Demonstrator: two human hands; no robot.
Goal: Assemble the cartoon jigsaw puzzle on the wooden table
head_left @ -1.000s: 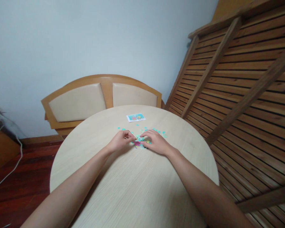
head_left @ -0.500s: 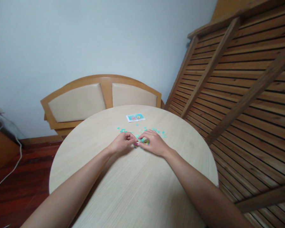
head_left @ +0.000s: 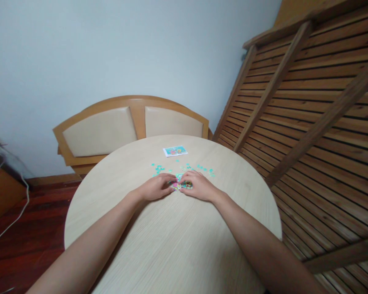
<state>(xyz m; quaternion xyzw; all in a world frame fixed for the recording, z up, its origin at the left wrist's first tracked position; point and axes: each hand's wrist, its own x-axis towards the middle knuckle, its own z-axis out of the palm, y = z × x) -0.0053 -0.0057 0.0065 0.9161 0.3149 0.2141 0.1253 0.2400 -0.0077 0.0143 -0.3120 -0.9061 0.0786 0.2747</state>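
left hand [head_left: 155, 186]: half-curled, thumb parted from fingers | right hand [head_left: 200, 186]: arched, half-open | both: fingertips at colourful small pieces [head_left: 176, 185] between them on table [head_left: 159, 241]; any grip too small to tell

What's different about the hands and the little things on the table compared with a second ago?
The left hand has shifted slightly toward the person, its thumb now apart from its fingers rather than pinched. The right hand has edged leftward. Whether either took or released anything is too small to tell. The picture card and outlying turquoise pieces stayed put.
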